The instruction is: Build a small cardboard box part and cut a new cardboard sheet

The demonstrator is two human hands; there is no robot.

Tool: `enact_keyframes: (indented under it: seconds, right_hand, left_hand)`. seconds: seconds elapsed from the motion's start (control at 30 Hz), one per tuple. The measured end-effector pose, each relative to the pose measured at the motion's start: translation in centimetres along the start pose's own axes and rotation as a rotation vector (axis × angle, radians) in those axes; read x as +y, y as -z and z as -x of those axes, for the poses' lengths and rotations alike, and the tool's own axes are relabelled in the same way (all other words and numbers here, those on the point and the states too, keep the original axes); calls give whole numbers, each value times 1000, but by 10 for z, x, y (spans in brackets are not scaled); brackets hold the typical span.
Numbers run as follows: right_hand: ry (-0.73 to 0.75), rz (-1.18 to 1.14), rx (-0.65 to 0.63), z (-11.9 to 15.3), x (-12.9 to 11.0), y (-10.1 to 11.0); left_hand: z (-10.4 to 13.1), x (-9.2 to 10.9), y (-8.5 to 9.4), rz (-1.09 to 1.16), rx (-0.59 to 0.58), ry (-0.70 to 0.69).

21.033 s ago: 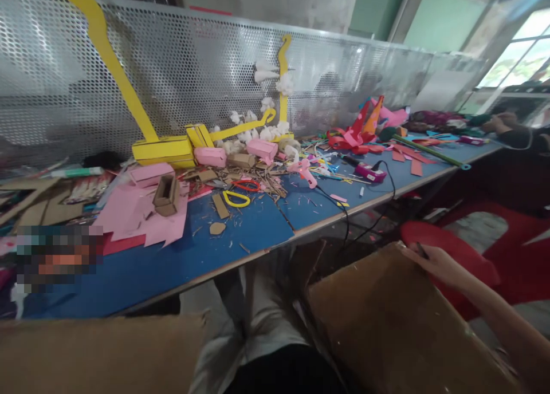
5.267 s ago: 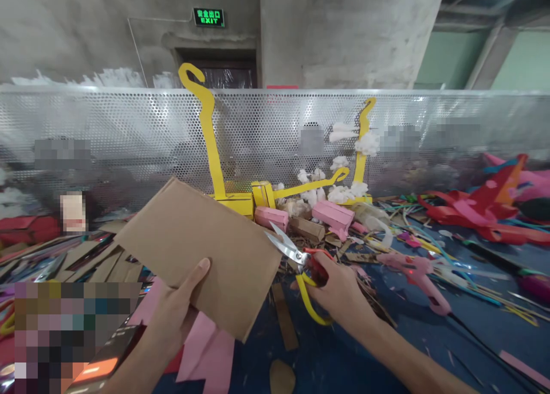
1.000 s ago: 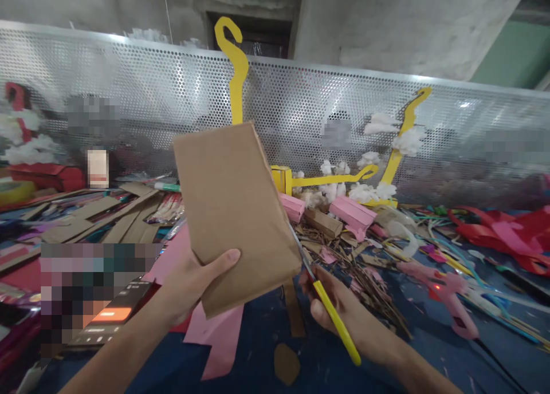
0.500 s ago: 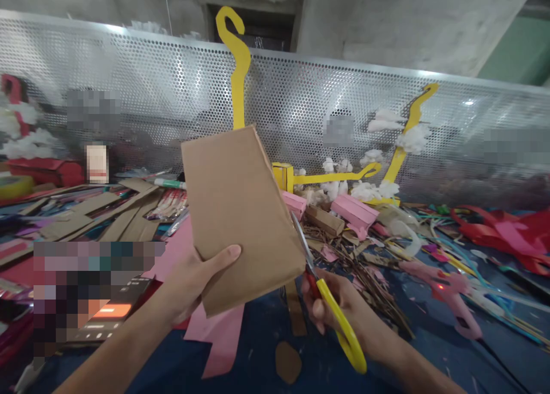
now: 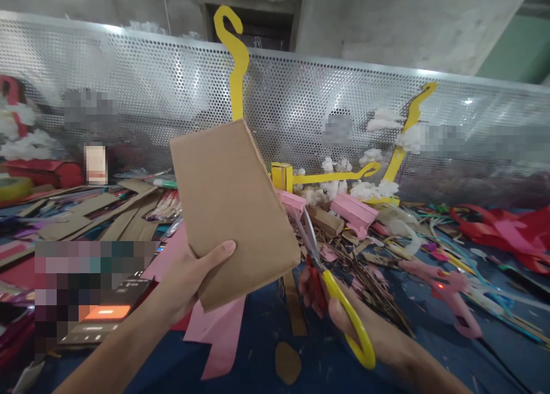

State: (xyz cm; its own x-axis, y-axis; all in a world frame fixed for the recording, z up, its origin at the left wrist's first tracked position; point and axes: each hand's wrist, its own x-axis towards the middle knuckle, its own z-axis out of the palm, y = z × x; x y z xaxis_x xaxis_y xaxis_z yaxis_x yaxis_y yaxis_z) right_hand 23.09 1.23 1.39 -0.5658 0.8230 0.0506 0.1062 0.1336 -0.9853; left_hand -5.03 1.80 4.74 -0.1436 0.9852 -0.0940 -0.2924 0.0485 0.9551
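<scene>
My left hand [image 5: 195,274] grips a brown cardboard piece [image 5: 232,205] by its lower left, thumb across the front and the other fingers hidden behind. The cardboard is held up, tilted, with a rough right edge. In my right hand [image 5: 333,302] are scissors [image 5: 317,259] with one yellow and one red handle. Their blades are parted and point up beside the cardboard's right edge, seemingly just off it. Pink paper [image 5: 219,339] and a small cardboard scrap [image 5: 287,362] lie below on the blue surface.
A pink glue gun [image 5: 451,294] with a lit red light lies at right. Behind are pink boxes [image 5: 354,211], a yellow paper hook [image 5: 238,67] and a perforated metal panel [image 5: 301,107]. Cardboard strips [image 5: 129,211] pile up at left, near a phone-like device [image 5: 105,319]. Red ribbon [image 5: 507,233] lies far right.
The scissors have opened and shifted slightly right, away from the cardboard's edge. My left hand has moved the cardboard a little to the left.
</scene>
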Motion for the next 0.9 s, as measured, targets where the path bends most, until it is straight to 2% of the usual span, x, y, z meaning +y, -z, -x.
enact_keyframes:
  seconds: [0.2,0.43,0.63,0.8,0.9]
  right_hand:
    - [-17,-72,-30,-2,-10,-7]
    - [-21,-104,-47,-5,-12,-13]
    - [-49,-140,-12,-8,-2,-16]
    - [-58,-29,-44,-11,9,-15]
    - [-25,-50,19,-11,10,-12]
  left_hand:
    - [-1,-1,2,-9,-6,-33]
    - [3,2,0,13,-20,9]
    - [0,-2,1,12,-15,22]
    - [-4,-5,2,20,-31,33]
    - [-5,-6,4,9,-18,11]
